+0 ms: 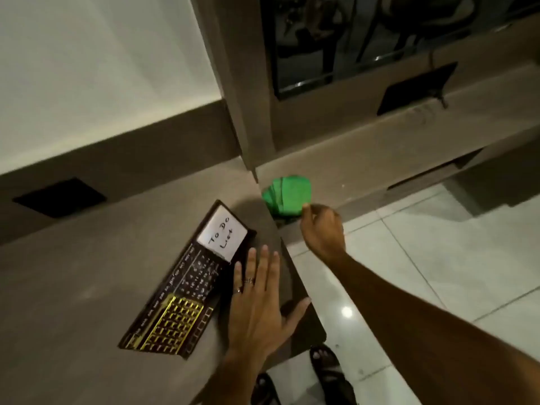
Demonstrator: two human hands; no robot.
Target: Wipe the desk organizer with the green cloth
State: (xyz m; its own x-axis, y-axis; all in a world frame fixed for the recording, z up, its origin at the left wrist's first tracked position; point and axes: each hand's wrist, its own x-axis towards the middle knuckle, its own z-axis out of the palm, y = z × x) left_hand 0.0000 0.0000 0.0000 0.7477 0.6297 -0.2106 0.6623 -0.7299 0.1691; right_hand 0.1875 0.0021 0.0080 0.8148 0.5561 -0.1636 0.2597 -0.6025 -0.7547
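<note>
The desk organizer (187, 290) is a flat dark board lying on the brown desk (87, 287). It has a gold grid, a printed calendar and a white "To Do List" pad (222, 235) at its far end. My left hand (260, 305) lies flat with fingers spread, on the organizer's right edge and the desk. The folded green cloth (287, 194) sits on the lower ledge just past the desk's corner. My right hand (321, 226) reaches over the floor gap, and its curled fingers close on the cloth's near right corner.
A brown pillar (248, 97) rises behind the desk corner, with a dark glass panel (365, 39) to its right. Black square cutouts sit in the desk (58, 197) and the far ledge (415, 92). White floor tiles (409, 258) and my sandalled feet (324, 363) lie below.
</note>
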